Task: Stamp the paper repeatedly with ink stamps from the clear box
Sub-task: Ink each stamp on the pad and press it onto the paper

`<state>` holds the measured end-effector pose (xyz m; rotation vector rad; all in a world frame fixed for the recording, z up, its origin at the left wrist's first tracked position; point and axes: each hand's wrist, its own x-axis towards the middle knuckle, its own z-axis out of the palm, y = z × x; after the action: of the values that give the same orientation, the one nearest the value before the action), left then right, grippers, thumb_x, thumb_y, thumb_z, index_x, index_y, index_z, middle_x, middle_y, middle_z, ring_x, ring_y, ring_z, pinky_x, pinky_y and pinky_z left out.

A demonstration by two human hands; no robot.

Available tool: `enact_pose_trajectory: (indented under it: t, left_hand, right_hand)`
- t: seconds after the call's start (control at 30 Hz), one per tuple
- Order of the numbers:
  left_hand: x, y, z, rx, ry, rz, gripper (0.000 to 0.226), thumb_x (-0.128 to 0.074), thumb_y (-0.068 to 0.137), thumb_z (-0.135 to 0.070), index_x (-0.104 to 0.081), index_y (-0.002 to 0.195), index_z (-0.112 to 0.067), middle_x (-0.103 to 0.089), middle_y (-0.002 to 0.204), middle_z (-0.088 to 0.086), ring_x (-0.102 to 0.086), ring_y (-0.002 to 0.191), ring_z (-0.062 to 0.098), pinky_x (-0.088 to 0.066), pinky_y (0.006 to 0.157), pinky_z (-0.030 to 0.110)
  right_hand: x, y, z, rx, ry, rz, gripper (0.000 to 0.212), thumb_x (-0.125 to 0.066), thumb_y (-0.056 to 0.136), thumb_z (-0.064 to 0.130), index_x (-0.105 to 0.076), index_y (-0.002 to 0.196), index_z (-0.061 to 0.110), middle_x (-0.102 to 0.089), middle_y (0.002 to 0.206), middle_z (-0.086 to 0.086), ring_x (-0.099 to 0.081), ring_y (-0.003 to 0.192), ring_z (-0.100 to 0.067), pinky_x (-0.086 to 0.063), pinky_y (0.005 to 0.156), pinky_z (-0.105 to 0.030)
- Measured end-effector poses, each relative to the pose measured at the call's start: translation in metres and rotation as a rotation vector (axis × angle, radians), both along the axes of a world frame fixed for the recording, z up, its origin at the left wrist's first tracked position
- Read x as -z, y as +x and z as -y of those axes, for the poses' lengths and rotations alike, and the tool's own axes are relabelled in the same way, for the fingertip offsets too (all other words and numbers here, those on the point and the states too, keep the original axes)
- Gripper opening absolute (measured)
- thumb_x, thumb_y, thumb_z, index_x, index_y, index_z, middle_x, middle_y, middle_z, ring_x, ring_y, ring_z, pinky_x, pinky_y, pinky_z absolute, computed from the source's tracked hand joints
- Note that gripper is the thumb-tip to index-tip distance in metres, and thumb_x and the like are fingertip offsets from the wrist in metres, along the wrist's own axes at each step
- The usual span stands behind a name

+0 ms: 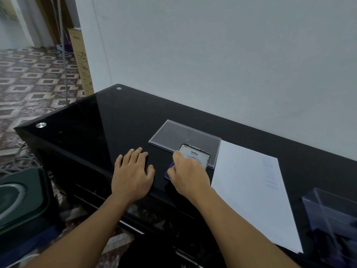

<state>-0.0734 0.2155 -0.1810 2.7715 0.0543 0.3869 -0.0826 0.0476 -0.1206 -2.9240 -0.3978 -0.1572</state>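
Left of the paper (249, 190), the right hand (188, 176) gripped the ink pad (195, 153); the flat, open left hand (133, 175) would best steady it.

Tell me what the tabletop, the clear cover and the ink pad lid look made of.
Tabletop: likely black glass, glossy; it mirrors the wall and has metal corner studs. Clear cover: rigid transparent plastic, probably acrylic; see-through with bright moulded edges. Ink pad lid: seemingly painted metal, though plastic is possible; thin rim, printed white face.
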Motion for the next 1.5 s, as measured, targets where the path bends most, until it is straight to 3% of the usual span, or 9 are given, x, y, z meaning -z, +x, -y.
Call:
enact_pose_trajectory:
  t: [0.07,0.2,0.33,0.53,0.67,0.9,1.17,1.37,1.5]
  left_hand:
    - [0.000,0.000,0.000,-0.004,-0.003,0.004,0.052,-0.040,0.098,-0.043,-0.045,0.145,-0.022,-0.034,0.158,-0.001,-0.021,0.149,0.018,-0.012,0.122,0.045]
    - [0.000,0.000,0.000,-0.005,0.002,0.002,0.052,-0.040,0.098,-0.043,-0.045,0.145,-0.022,-0.034,0.158,-0.002,-0.022,0.149,0.018,-0.012,0.122,0.044]
    - [-0.001,0.000,0.000,-0.006,0.001,0.007,0.052,-0.040,0.098,-0.043,-0.045,0.145,-0.023,-0.034,0.158,-0.002,-0.022,0.148,0.018,-0.012,0.122,0.044]
    - [-0.002,0.000,-0.001,0.002,-0.004,-0.001,0.052,-0.039,0.098,-0.044,-0.044,0.145,-0.023,-0.034,0.158,-0.002,-0.022,0.149,0.017,-0.012,0.122,0.044]
    - [-0.002,-0.001,-0.001,0.008,0.011,-0.011,0.053,-0.037,0.098,-0.046,-0.043,0.146,-0.024,-0.032,0.159,-0.003,-0.020,0.149,0.017,-0.012,0.122,0.044]
    - [-0.001,-0.001,-0.002,0.021,0.022,-0.026,0.054,-0.035,0.099,-0.045,-0.040,0.148,-0.024,-0.029,0.160,-0.002,-0.018,0.150,0.017,-0.011,0.122,0.044]
    - [-0.011,0.001,-0.004,0.056,-0.050,-0.115,0.054,-0.039,0.099,-0.042,-0.037,0.149,-0.023,-0.025,0.162,-0.001,-0.013,0.151,0.018,-0.006,0.122,0.045]
    - [-0.039,0.004,0.009,0.099,-0.159,-0.120,0.049,-0.051,0.093,-0.031,-0.047,0.140,-0.015,-0.045,0.149,0.005,-0.033,0.141,0.023,-0.026,0.116,0.048]
    - [-0.058,0.001,0.042,0.226,-0.211,-0.126,0.048,-0.051,0.094,-0.031,-0.048,0.138,-0.013,-0.049,0.144,0.006,-0.039,0.135,0.023,-0.034,0.113,0.042]
  right_hand:
    - [0.001,0.000,0.000,-0.002,0.018,-0.004,0.011,-0.052,0.100,0.024,-0.043,0.103,0.018,-0.063,0.097,-0.010,-0.066,0.087,-0.034,-0.055,0.065,-0.039]
    - [0.003,0.012,-0.001,0.003,0.020,-0.036,0.018,-0.049,0.099,0.027,-0.035,0.093,0.017,-0.058,0.090,-0.007,-0.058,0.075,-0.031,-0.039,0.058,-0.035]
    - [0.001,0.016,-0.001,0.054,0.105,-0.058,0.017,-0.052,0.097,0.025,-0.037,0.092,0.017,-0.054,0.080,-0.007,-0.053,0.074,-0.031,-0.043,0.059,-0.036]
    - [0.003,0.018,-0.001,0.042,0.101,-0.048,0.016,-0.055,0.098,0.027,-0.042,0.094,0.020,-0.064,0.092,-0.008,-0.060,0.076,-0.026,-0.047,0.059,-0.033]
    - [0.005,0.017,0.001,0.025,0.038,-0.046,0.016,-0.051,0.099,0.030,-0.050,0.104,0.015,-0.059,0.093,-0.005,-0.058,0.074,-0.025,-0.053,0.065,-0.038]
    - [-0.004,0.010,0.001,0.020,0.082,-0.091,0.013,-0.050,0.098,0.025,-0.040,0.094,0.018,-0.060,0.091,-0.009,-0.062,0.080,-0.031,-0.052,0.063,-0.040]
    - [-0.019,-0.004,0.011,0.046,0.162,-0.083,0.010,-0.049,0.097,0.028,-0.046,0.095,0.019,-0.067,0.095,-0.008,-0.062,0.085,-0.028,-0.057,0.072,-0.043]
    - [-0.035,-0.022,0.044,0.094,0.167,-0.092,0.015,-0.049,0.099,0.029,-0.041,0.088,0.023,-0.066,0.102,-0.005,-0.059,0.086,-0.023,-0.047,0.062,-0.033]
    - [-0.040,-0.038,0.079,0.161,0.157,-0.076,0.015,-0.049,0.098,0.029,-0.043,0.090,0.019,-0.060,0.087,-0.003,-0.054,0.072,-0.022,-0.039,0.054,-0.030]
